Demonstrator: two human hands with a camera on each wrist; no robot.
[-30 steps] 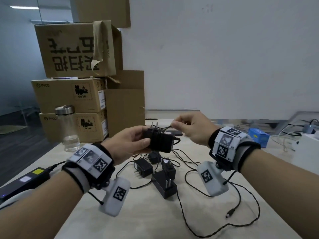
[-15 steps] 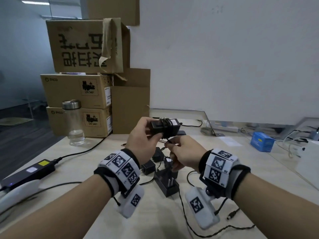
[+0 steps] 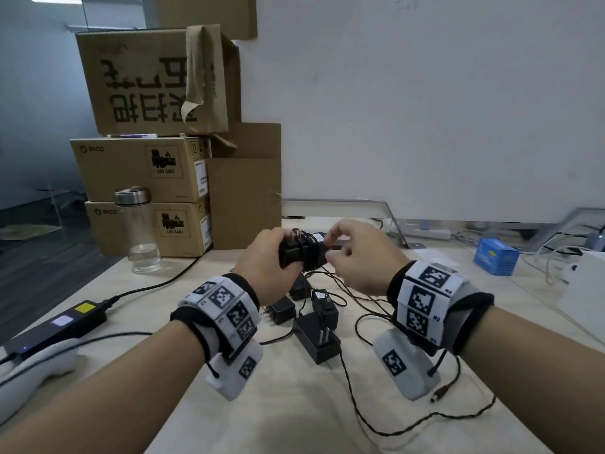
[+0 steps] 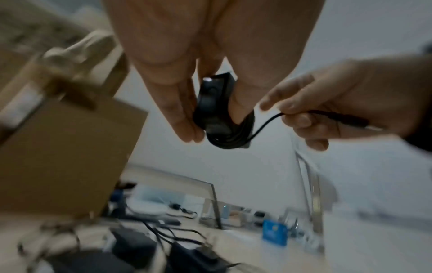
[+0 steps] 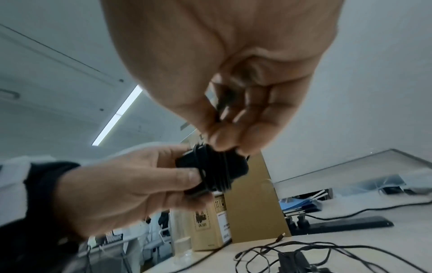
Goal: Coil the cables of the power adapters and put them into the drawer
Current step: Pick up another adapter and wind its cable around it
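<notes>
My left hand (image 3: 266, 257) grips a black power adapter (image 3: 299, 253) above the table, its cable wound round the body in several turns (image 5: 212, 171). My right hand (image 3: 355, 257) pinches the free end of that cable (image 4: 268, 122) just right of the adapter, with the plug end lying across its fingers (image 4: 346, 119). Several more black adapters (image 3: 319, 339) lie on the table below my hands with their cables (image 3: 360, 404) loose and tangled. No drawer is in view.
Stacked cardboard boxes (image 3: 147, 165) stand at the back left with a glass bottle (image 3: 139, 231) in front. A black power brick (image 3: 62, 326) and a white object (image 3: 36, 368) lie at the left edge. A blue box (image 3: 496, 257) and a white box (image 3: 586, 290) sit at the right.
My right hand came from below the adapter up to its right side, carrying the cable round it. The left hand kept its grip and turned the adapter slightly.
</notes>
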